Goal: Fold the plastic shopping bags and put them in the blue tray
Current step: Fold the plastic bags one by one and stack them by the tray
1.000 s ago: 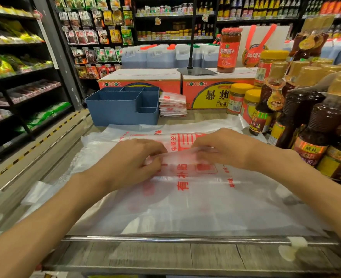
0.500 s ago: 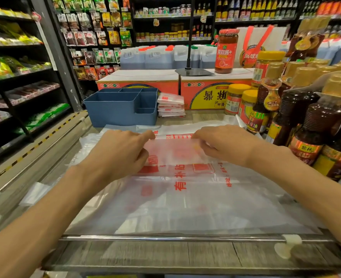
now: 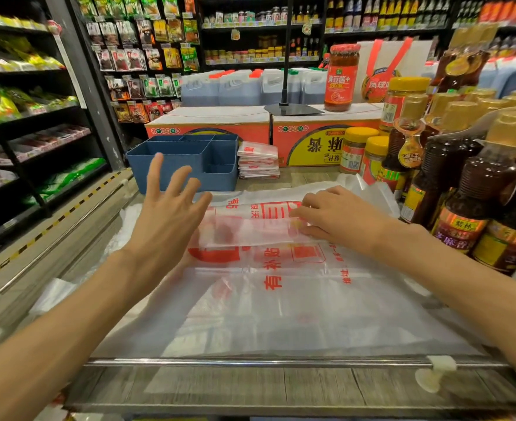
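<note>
The left hand (image 3: 171,214) is lifted off the bag (image 3: 281,299), its fingers spread wide and straight, holding nothing; its fingertips show in front of the tray (image 3: 220,177). The right hand (image 3: 338,220) rests low on the bag, fingers bent, their tips and the thumb pressing down on the right end of a folded strip of plastic that runs across the bag's far part. Whether it pinches the strip or only presses it flat cannot be told.

The bag is clear plastic with red print and lies spread across the counter (image 3: 250,387), its near edge along a metal rail (image 3: 281,363). More loose plastic shows at its left and far right edges.

The blue tray stands just beyond the bag, on the far left of the counter; it has several compartments. Whether anything lies in them cannot be seen. Just to its right sits a stack of folded bags (image 3: 258,161), outside the tray.

Behind these are two orange cartons (image 3: 308,141), with a tall red jar (image 3: 341,77) on top. Dark sauce bottles (image 3: 481,189) with gold caps crowd the right side of the counter, and yellow-lidded jars (image 3: 357,150) stand beside them. Store shelves (image 3: 32,117) fill the left.
</note>
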